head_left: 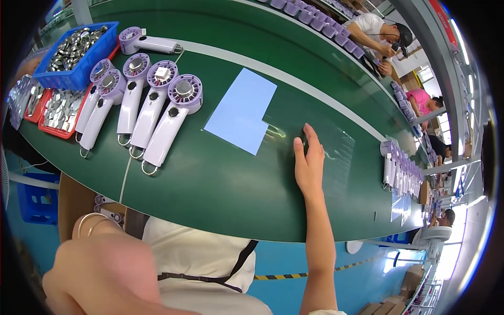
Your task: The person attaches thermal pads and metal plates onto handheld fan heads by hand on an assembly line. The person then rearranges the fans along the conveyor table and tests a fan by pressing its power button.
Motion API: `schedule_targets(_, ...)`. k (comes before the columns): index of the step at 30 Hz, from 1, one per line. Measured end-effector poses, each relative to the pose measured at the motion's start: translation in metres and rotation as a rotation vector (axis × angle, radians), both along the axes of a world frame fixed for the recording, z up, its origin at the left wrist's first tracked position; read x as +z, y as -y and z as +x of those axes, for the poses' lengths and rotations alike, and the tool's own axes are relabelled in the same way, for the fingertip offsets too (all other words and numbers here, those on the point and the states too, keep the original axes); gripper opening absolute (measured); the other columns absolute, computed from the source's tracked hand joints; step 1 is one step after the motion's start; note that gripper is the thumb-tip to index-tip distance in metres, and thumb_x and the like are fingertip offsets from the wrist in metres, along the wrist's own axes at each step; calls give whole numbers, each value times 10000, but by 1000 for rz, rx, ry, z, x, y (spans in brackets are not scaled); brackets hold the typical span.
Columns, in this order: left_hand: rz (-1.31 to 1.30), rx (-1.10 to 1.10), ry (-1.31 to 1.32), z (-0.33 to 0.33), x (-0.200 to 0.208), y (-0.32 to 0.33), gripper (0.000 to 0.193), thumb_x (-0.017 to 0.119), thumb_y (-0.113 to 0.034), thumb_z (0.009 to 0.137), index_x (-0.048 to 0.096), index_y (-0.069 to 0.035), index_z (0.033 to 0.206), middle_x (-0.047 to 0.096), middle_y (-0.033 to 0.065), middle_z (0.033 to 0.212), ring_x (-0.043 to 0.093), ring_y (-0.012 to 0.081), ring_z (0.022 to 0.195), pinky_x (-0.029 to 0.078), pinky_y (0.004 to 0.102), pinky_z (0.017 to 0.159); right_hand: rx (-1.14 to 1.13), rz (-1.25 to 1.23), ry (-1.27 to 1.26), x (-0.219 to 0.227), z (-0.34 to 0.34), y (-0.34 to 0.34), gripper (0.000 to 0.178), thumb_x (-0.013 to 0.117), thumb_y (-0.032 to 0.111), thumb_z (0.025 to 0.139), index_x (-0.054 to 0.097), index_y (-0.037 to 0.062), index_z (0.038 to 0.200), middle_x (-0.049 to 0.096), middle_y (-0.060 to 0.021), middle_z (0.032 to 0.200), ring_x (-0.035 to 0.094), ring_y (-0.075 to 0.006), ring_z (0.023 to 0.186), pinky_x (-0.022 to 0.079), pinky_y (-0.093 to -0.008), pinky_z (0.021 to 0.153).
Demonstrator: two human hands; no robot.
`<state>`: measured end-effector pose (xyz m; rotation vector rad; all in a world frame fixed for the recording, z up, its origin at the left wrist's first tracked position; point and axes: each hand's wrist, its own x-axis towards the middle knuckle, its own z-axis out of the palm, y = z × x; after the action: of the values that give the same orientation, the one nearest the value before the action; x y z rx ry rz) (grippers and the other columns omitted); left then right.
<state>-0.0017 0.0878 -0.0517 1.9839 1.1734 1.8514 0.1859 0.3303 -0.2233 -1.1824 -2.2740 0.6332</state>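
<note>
My right hand [310,160] reaches over the green bench with its fingers stretched and thumb apart, holding nothing visible. It is over or beside a clear plastic film [340,165]; contact cannot be made out. Left of it lies a flat light-blue sheet [241,113] with a notched right side. My left hand [105,268] is raised close to the camera at the lower left, blurred, bracelets [93,221] at its wrist; its fingers are hidden. Several lavender-and-white handheld fans [173,123] lie on the left, heads away from me. One fan [181,90] has a round silver disc in its head.
A blue bin [79,79] of metal rings and a red tray [55,131] of small metal pieces stand at the far left. More fans [401,168] are grouped at the right. Across the bench, a person [375,34] works beside lavender parts [317,22].
</note>
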Motion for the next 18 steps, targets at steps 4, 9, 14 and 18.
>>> schedule_targets(4,8,-22,35,2,-5,6,301,649,-317,800,576,-45,905,569,166,961,537,287,811,446,383,647,-1,7,-16,-2,4,-3,536,443,348,1010,377,28,1435,435,-195,1446,337,-323,1395,107,-475,1172)
schedule_targets(9,15,-72,53,1,-8,26,332,647,-351,809,564,-41,894,570,169,934,533,288,783,444,385,620,-23,-19,-17,0,6,-1,536,441,350,1011,377,29,1436,430,-204,1445,348,-326,1387,110,-476,1172)
schedule_targets(14,26,-88,38,11,14,-7,366,644,-385,817,552,-37,884,571,171,906,529,289,756,442,388,592,-10,30,24,-2,2,-3,536,441,356,1010,383,32,1433,431,-204,1443,349,-332,1384,110,-473,1172)
schedule_targets(18,23,-105,81,18,10,8,394,642,-412,823,542,-34,875,572,173,884,526,290,734,441,390,570,-9,-5,-21,0,4,-5,540,434,366,1011,387,29,1430,428,-207,1447,349,-338,1382,103,-473,1173)
